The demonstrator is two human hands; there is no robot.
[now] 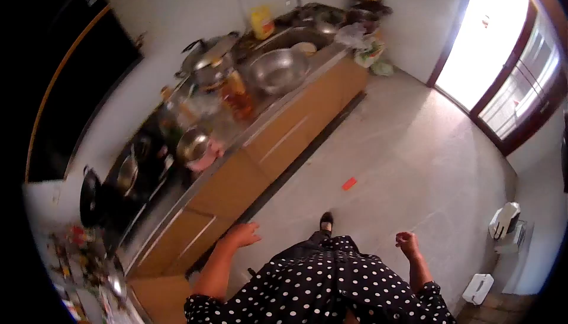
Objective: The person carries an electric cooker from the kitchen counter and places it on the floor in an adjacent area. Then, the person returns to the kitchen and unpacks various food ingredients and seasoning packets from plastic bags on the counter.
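Note:
My left hand (241,235) hangs in the air beside the wooden cabinet fronts (219,191), its fingers stretched out and apart, holding nothing. Over the floor on the other side, my right hand (407,243) is curled closed, and I see nothing in it. Neither hand touches anything. On the counter nearest my left hand is a small metal pot (194,145) with a pink cloth or bag (207,157) against it. Farther along stand a bottle of reddish liquid (238,100) and a large metal basin (278,71).
Ahead are a sink (302,40), a yellow bottle (262,23) and stacked pots (367,10). A stove with a pan (128,173) lies left. A red piece (349,183) lies on the tiled floor (384,140). White containers (478,288) stand right, near an open doorway (482,34).

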